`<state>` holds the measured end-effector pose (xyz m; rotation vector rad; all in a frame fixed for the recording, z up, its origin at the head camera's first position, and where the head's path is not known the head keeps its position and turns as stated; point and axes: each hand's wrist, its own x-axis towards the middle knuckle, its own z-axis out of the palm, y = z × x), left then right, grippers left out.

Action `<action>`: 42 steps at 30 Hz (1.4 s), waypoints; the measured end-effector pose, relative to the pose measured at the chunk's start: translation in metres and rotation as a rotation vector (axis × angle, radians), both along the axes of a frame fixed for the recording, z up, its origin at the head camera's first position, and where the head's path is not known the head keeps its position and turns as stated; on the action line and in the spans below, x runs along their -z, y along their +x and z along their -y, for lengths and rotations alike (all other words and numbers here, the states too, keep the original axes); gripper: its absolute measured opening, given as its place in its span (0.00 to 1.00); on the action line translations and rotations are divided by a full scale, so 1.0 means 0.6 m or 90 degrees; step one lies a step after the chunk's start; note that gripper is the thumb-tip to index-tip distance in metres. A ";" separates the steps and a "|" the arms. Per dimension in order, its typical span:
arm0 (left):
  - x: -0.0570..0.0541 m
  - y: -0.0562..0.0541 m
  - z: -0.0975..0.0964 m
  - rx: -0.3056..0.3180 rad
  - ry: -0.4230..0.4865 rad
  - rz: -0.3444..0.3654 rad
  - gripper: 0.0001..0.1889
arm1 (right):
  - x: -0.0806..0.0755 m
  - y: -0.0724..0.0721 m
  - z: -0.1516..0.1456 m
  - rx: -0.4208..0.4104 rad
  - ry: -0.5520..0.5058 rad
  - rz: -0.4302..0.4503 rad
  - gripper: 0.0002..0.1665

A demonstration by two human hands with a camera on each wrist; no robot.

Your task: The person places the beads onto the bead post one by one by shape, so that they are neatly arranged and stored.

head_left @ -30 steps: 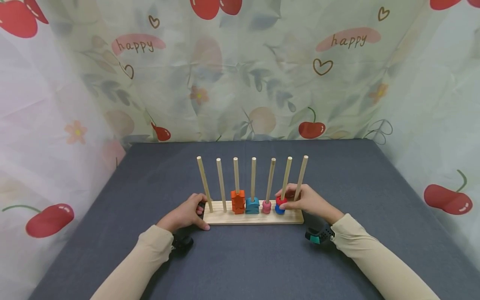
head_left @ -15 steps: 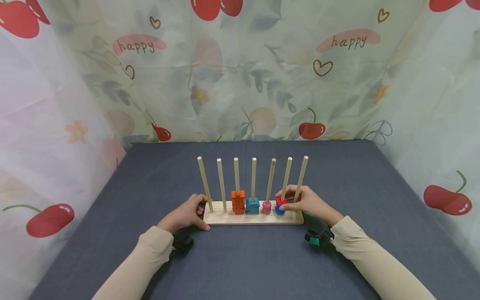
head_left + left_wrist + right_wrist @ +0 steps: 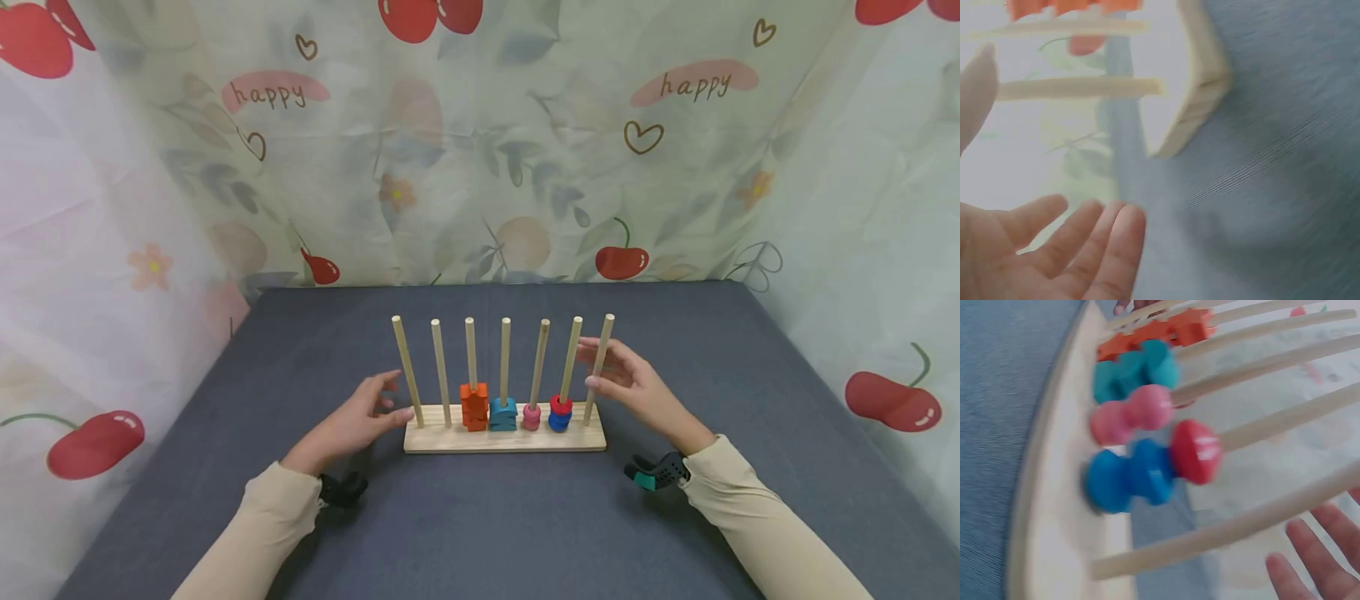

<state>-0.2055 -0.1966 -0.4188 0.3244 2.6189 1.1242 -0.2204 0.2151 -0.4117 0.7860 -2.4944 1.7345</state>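
Observation:
A wooden board [image 3: 502, 446] with a row of upright pegs stands on the table. On the sixth peg from the left a red bead [image 3: 1196, 452] sits above two blue beads [image 3: 1129, 478]. Pink beads [image 3: 1132, 414], teal beads [image 3: 1136, 370] and an orange bead stack [image 3: 474, 408] fill the three pegs to its left. My left hand [image 3: 358, 423] is off the board's left end, fingers spread and thumb near the first peg. Behind the last peg [image 3: 598, 371], my right hand [image 3: 637, 392] hovers with fingers apart. Neither hand holds anything.
The two leftmost pegs [image 3: 441, 367] and the rightmost one carry no beads. Dark cloth [image 3: 495, 533] covers the table. A patterned curtain [image 3: 480, 192] hangs along the back and both sides. Each wrist wears a black camera mount [image 3: 656, 473].
My right hand has let go of the red bead on the sixth peg and risen to the right. My left hand has released the board's left end and drawn back leftward.

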 end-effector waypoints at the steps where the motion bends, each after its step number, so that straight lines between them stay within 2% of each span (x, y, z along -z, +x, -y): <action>1: -0.011 0.003 0.003 -0.009 -0.005 -0.028 0.42 | -0.008 0.003 -0.003 0.015 0.003 -0.025 0.29; 5: -0.052 0.012 0.015 -0.047 -0.052 -0.155 0.40 | -0.032 0.014 -0.013 0.102 0.055 -0.147 0.27; 9: -0.079 0.020 0.022 -0.088 -0.134 -0.258 0.40 | -0.043 0.019 -0.022 0.190 0.163 -0.265 0.28; 12: -0.086 0.024 0.024 -0.105 -0.209 -0.324 0.40 | -0.041 0.019 -0.029 0.220 0.263 -0.320 0.30; 16: -0.081 0.024 0.024 -0.113 -0.302 -0.400 0.41 | -0.031 0.019 -0.033 0.235 0.399 -0.360 0.35; 19: -0.071 0.023 0.025 -0.118 -0.343 -0.405 0.42 | -0.021 0.019 -0.035 0.245 0.486 -0.359 0.38; 22: -0.058 0.022 0.025 -0.120 -0.370 -0.384 0.43 | -0.010 0.019 -0.037 0.247 0.560 -0.330 0.40; 26: -0.035 0.019 0.026 -0.118 -0.391 -0.356 0.44 | 0.004 0.022 -0.039 0.245 0.625 -0.278 0.42; 32: -0.010 0.017 0.023 -0.110 -0.414 -0.315 0.43 | 0.016 0.027 -0.041 0.234 0.646 -0.229 0.43; 42: -0.008 0.016 0.019 -0.119 -0.423 -0.311 0.39 | 0.015 0.031 -0.043 0.242 0.643 -0.226 0.41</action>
